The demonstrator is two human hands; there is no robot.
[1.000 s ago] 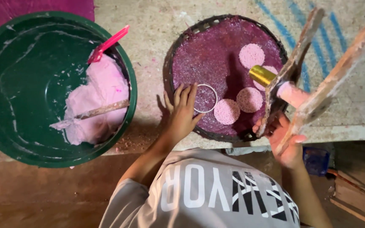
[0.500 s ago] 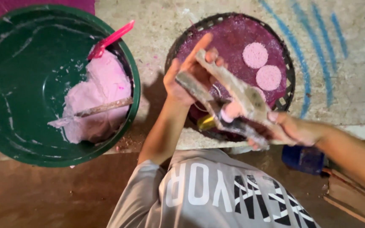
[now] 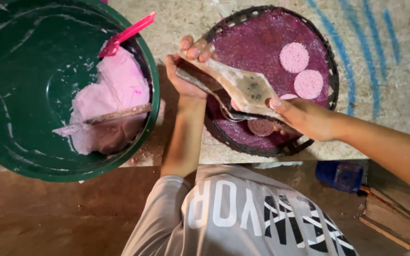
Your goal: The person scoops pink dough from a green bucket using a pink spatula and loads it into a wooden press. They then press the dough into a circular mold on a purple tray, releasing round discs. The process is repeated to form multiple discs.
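Both my hands hold a hinged wooden press [image 3: 243,87] smeared with dough, lying flat over the left part of a round dark tray [image 3: 330,61] with a purple surface. My left hand [image 3: 181,80] grips its far end at the tray's left rim. Gripping the near end is my right hand [image 3: 304,118], low over the tray's front. Two pink flat discs [image 3: 294,57] [image 3: 308,84] lie on the tray's right side. A darker disc [image 3: 261,127] shows just under the press. A third pink disc is mostly hidden by my right hand.
A big green basin [image 3: 24,95] at the left holds pink dough [image 3: 115,90], a pink spatula [image 3: 126,34] and a wooden stick [image 3: 119,114]. Both stand on a stone slab with blue painted lines [image 3: 357,61]. A blue object [image 3: 340,175] and wood pieces [image 3: 390,218] lie on the floor.
The press was held up at the right in my right hand while my left hand touched a ring on the tray. The press came down leftward over the tray and both hands grip it now.
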